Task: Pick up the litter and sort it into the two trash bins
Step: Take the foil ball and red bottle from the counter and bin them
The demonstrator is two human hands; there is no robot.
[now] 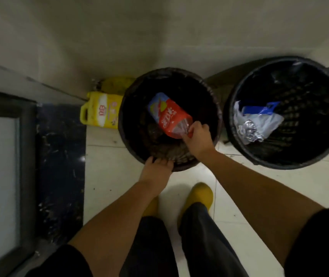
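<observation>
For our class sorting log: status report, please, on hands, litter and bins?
Right hand gripping red-labelled bottle over left bin. Left hand on that bin's near rim. Right bin holds plastic and foil. Nothing in the way.

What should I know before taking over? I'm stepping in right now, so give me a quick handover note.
Right hand: holds a red-labelled plastic bottle by its neck, over the left bin.
Left hand: rests on that bin's near rim; whether it grips is unclear.
Right bin: already holds a plastic bag and crumpled foil.
Left: release the bottle. A yellow jug stands on the floor beside the left bin.
</observation>
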